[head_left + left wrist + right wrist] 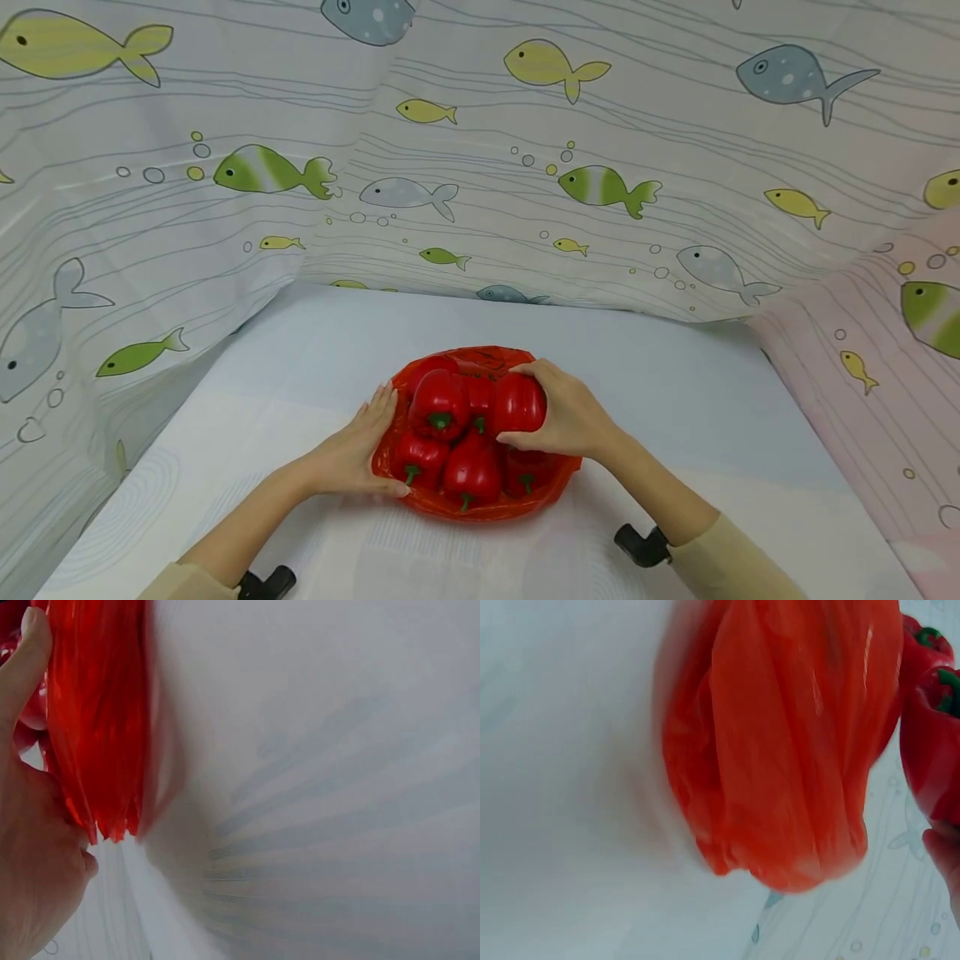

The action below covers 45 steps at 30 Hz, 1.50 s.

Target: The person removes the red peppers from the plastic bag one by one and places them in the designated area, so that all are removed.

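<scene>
A red plastic bag (487, 512) lies wide open on the table, filled with several red bell peppers (472, 471) with green stems. My right hand (573, 412) grips one bell pepper (520, 405) at the bag's right side, thumb in front and fingers behind. In the right wrist view this pepper (930, 761) appears beside the bag's outer wall (787, 742). My left hand (348, 454) rests spread against the left side of the bag, its thumb at the front rim. The left wrist view has the hand (37, 847) touching the crinkled bag (97, 712).
A white table (675, 383) with faint grey patterns lies under the bag. Fish-printed curtains (480, 150) enclose it at the back and on both sides. Black wrist devices (642, 546) sit by both sleeves.
</scene>
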Available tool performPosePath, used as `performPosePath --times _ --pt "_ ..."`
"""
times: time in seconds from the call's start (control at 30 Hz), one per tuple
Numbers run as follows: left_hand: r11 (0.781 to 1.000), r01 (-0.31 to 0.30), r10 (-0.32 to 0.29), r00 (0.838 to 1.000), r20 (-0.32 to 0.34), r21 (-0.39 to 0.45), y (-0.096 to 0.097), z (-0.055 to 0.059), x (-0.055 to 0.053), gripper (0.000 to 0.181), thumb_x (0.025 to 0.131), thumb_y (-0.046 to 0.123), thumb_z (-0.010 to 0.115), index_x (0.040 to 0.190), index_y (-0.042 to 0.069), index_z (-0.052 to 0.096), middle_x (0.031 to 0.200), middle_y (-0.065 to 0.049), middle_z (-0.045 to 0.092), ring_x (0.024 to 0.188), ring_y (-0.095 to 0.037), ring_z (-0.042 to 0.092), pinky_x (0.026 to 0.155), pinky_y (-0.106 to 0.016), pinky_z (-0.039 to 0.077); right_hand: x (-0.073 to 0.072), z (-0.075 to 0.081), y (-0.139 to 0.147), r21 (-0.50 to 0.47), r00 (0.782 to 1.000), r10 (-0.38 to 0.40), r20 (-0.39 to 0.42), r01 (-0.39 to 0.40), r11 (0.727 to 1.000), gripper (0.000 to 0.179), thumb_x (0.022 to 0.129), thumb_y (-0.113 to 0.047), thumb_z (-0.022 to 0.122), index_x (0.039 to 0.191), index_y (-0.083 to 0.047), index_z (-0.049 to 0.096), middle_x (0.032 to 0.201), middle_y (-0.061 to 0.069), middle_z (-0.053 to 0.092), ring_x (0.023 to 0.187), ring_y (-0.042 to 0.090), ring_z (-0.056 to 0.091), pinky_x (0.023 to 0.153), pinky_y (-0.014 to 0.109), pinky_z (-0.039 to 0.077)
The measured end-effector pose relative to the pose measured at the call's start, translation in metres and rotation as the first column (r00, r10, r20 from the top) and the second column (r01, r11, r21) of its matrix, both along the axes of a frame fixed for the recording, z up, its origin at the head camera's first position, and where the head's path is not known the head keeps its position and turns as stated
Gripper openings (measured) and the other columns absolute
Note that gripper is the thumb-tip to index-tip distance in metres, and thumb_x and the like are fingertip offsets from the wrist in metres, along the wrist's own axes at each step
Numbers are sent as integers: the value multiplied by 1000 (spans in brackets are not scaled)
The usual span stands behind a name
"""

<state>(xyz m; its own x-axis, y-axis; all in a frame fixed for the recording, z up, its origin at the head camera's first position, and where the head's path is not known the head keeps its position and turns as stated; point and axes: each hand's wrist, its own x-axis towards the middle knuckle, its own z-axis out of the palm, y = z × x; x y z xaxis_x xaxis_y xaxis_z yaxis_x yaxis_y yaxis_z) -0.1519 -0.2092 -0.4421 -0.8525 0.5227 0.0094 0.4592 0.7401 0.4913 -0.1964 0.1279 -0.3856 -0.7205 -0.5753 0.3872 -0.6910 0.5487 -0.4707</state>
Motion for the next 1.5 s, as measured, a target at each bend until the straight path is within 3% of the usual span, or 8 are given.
performPosePath --times 0.27,0.67,1.5 --pt "1000 0 0 1000 -2 5 3 1 0 128 69 64 74 147 -14 10 156 -29 5 144 -42 2 112 -59 14 -8 7 29 -35 998 -20 -65 18 999 74 65 -38 87 122 -8 51 113 1 59 101 18 61 73 35 58" --pt "1000 -9 9 1000 8 20 2 1 2 127 69 62 75 147 -14 10 156 -29 5 144 -42 3 111 -60 14 -18 20 71 -71 986 -131 -106 123 990 74 61 -29 91 121 -4 54 112 5 60 101 25 59 70 42 58" --pt "1000 -12 12 1000 1 28 -1 -6 2 128 69 65 74 148 -12 9 157 -28 3 144 -41 2 111 -60 14 -39 3 120 -74 972 -215 -99 208 975 71 63 -24 90 121 -3 55 112 8 61 100 27 58 67 45 58"
